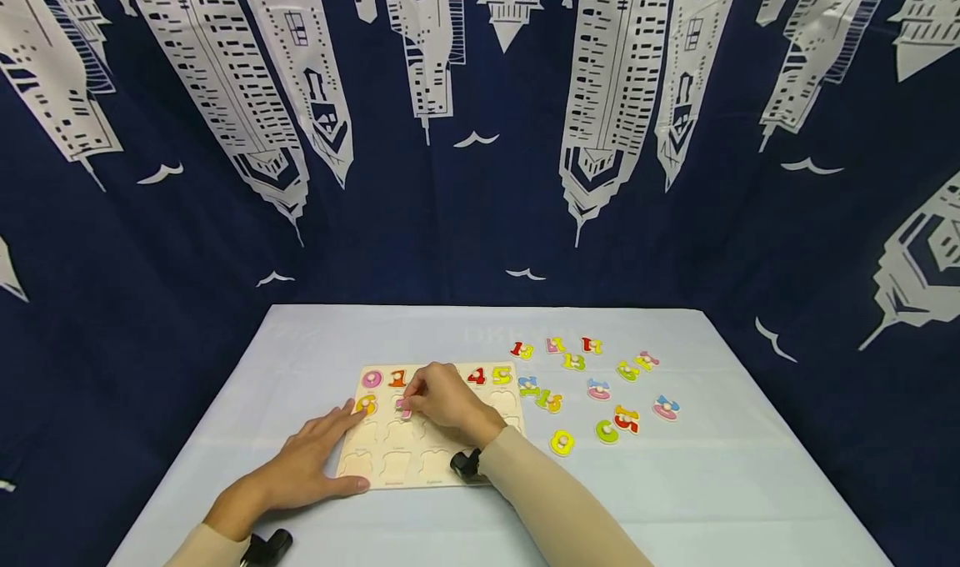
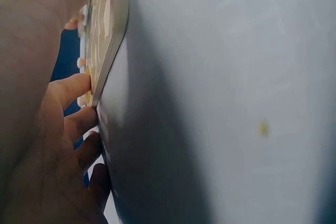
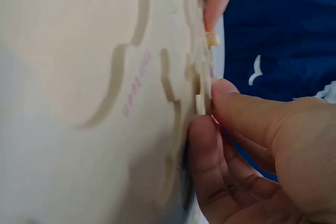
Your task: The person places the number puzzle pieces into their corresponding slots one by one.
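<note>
Right hand [image 1: 444, 396]: thumb and fingers pinch a pink numeral piece [image 1: 406, 413] at the second row of the wooden number-puzzle board [image 1: 396, 465], lower centre of the head view. Left hand [image 1: 311, 450]: fingers extended, resting at the board's left edge. Loose yellow ring-shaped piece [image 1: 562, 443]: lower right of frame centre.

One left hand [image 1: 303, 454], one right hand [image 1: 447, 402], one puzzle board [image 1: 395, 464], one pink piece [image 1: 406, 413], five visible seated number pieces [image 1: 477, 376], thirteen loose number pieces [image 1: 607, 432], two wrist cameras [image 1: 272, 548], one tabletop [image 1: 742, 492]
</note>
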`<state>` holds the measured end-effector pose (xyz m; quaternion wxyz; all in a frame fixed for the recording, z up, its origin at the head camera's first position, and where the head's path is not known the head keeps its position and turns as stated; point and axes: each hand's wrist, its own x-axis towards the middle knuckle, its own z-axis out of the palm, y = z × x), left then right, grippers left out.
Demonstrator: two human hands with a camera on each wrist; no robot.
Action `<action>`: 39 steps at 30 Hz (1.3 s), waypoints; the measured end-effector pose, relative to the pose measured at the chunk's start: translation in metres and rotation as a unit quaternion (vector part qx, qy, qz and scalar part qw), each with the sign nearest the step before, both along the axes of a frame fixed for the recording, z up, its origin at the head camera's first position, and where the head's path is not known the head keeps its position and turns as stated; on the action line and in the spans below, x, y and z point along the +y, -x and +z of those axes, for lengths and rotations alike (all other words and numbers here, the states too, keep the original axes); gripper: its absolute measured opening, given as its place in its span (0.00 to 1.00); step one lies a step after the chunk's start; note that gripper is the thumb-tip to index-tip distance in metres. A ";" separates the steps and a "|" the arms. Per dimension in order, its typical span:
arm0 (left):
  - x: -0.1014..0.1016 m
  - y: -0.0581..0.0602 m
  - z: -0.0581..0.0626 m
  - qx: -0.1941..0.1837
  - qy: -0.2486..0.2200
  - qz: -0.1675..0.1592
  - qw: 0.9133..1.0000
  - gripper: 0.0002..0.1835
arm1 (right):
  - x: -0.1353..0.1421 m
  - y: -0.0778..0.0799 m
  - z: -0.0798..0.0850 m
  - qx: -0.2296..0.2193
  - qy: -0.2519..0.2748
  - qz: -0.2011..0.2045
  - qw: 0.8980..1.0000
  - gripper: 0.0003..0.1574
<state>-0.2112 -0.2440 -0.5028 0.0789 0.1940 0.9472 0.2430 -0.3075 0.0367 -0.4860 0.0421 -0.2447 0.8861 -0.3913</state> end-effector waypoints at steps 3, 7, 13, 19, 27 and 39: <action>0.000 0.000 -0.001 0.005 0.000 0.000 1.000 0.60 | -0.006 0.003 -0.002 0.005 -0.013 -0.013 1.000 0.08; 0.000 0.000 -0.001 0.004 0.003 0.002 1.000 0.61 | -0.010 0.006 -0.004 0.010 -0.005 -0.020 1.000 0.08; -0.001 0.000 -0.002 -0.002 0.000 0.003 1.000 0.61 | -0.013 0.007 -0.007 0.018 -0.005 -0.028 0.999 0.08; -0.001 -0.001 -0.002 -0.008 -0.004 0.005 1.000 0.61 | -0.015 0.006 -0.011 0.021 -0.009 -0.030 0.999 0.07; -0.001 0.000 -0.003 -0.002 -0.006 0.001 1.000 0.61 | -0.010 0.004 -0.006 0.010 -0.017 -0.025 0.999 0.04; 0.000 0.001 -0.004 0.015 0.011 0.001 1.000 0.61 | 0.050 -0.026 0.011 0.045 -0.019 -0.007 0.999 0.11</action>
